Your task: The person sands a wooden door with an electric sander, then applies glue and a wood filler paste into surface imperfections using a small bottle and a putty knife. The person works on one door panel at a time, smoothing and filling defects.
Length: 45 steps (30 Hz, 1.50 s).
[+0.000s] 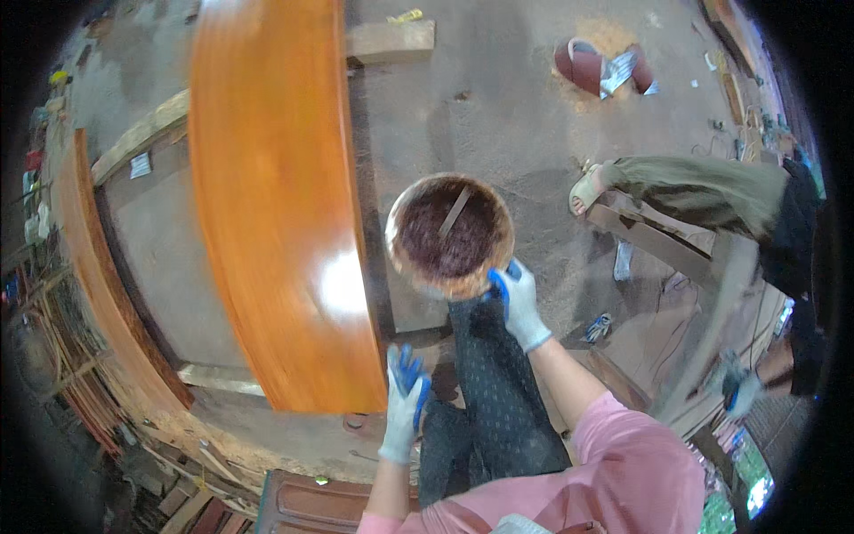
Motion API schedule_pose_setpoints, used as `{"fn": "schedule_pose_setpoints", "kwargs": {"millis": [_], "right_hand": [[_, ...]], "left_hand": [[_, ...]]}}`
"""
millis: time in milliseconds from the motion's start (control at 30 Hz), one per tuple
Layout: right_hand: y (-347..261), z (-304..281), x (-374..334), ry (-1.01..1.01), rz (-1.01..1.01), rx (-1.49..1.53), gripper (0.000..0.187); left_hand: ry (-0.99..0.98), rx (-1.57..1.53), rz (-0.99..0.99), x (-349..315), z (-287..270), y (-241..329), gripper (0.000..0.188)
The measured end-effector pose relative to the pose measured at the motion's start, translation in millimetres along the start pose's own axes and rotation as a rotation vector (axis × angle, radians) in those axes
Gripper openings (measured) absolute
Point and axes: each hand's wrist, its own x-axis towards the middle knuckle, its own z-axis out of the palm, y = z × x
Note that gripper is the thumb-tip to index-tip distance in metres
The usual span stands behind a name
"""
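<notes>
My right hand [519, 298], in a white glove with blue palm coating, is closed on the near rim of a round bucket [398, 212]. Inside the bucket is a dark reddish-brown mass, with a flat stick [455, 212] leaning across it. Just beside the near right corner of a long, glossy orange-brown wooden board [271, 205] is my left hand [405, 400], gloved the same way. Its fingers are spread and nothing is in them; whether it touches the board I cannot tell.
Wooden beams [391, 41] support the board. Left of it lies another wooden plank [111, 258]. A roll of brown sandpaper-like sheet [580, 69] is on the floor at the far right. At the right, a co-worker's sandalled foot [587, 189] and gloved hand [740, 392] show.
</notes>
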Motion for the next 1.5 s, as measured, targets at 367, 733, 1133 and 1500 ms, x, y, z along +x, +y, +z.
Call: {"fn": "schedule_pose_setpoints", "kwargs": {"millis": [367, 733, 1133, 1500], "right_hand": [[-56, 12, -441, 0.059, -1.264, -0.895, 0.041], [-60, -61, -538, -0.16, -1.794, -1.576, 0.023], [-34, -215, -605, 0.051, -1.175, -1.345, 0.016], [-17, -257, -629, 0.277, -1.291, -1.396, 0.013]], "left_hand": [[-0.019, 0.655, 1.074, -267, -136, -28, 0.023], [-0.309, 0.663, 1.091, -396, -116, -93, 0.032], [-0.263, 0.044, 0.355, -453, 21, -154, 0.038], [-0.349, 0.959, 1.306, -452, 13, -224, 0.033]]}}
